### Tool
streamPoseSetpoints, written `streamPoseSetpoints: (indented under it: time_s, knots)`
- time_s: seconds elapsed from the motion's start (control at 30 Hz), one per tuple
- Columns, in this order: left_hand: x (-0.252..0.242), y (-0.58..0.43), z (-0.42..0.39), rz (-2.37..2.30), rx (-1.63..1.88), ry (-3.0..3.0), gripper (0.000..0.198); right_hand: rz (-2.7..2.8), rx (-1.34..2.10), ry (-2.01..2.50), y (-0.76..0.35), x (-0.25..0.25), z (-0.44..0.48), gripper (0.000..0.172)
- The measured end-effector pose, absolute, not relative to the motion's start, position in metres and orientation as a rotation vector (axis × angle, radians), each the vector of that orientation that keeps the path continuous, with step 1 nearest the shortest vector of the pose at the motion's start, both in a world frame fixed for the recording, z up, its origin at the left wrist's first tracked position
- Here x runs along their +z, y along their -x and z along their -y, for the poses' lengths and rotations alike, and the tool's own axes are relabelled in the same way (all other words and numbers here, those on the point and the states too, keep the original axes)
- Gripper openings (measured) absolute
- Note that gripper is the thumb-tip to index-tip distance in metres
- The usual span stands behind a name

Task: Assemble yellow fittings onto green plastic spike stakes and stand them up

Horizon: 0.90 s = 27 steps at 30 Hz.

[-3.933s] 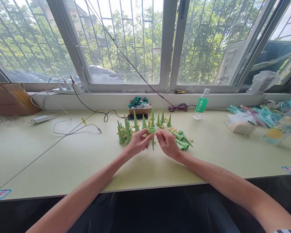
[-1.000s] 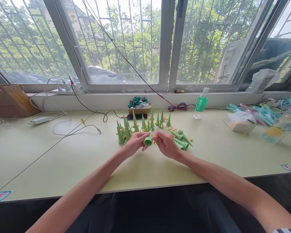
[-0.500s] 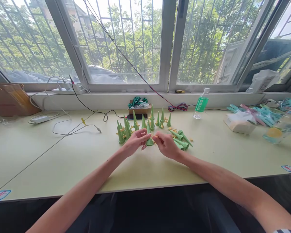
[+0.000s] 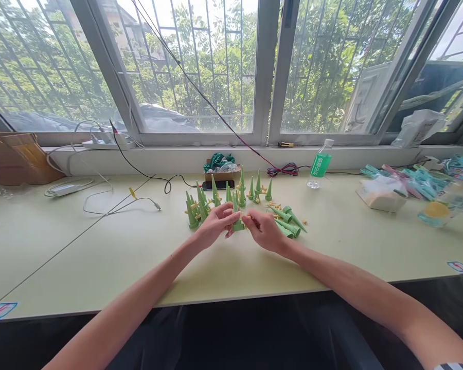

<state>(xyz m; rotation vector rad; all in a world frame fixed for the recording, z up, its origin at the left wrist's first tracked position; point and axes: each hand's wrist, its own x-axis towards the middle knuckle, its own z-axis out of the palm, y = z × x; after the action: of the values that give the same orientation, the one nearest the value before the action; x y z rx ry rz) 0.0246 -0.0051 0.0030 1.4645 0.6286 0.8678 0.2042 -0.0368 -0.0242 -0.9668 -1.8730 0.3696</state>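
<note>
Held upright in my left hand [image 4: 215,224] is a green cone-shaped plant watering spike [image 4: 235,204], pinched between thumb and fingers near its wide base. Close against its right side, the closed fingertips of my right hand [image 4: 265,231] pinch a small yellow valve, mostly hidden by the fingers. Behind my hands several green spikes [image 4: 215,191] stand upright with yellow valves through their sides. To the right of my right hand, several more spikes [image 4: 289,226] lie on their sides, with loose yellow valves [image 4: 277,206] beside them.
A phone [image 4: 218,185] and a small box [image 4: 220,174] of wrapped items sit behind the spikes. A water bottle [image 4: 320,164] stands at back right, near a tissue pack [image 4: 381,195] and plastic bags. Cables [image 4: 119,205] cross the table [image 4: 100,267] on the left.
The held spike has tilted or shifted very slightly to the left. Both hands keep almost the same position and grip.
</note>
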Motion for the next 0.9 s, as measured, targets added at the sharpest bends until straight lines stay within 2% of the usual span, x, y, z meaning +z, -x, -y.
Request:
streamPoseSetpoints:
  time_s: [0.9]
  knots:
    - [0.0045, -0.0224, 0.0058, -0.686, 0.838, -1.575, 0.029, 1.990, 0.428, 0.899, -0.2015, -0.0191, 0.0410, 0.032]
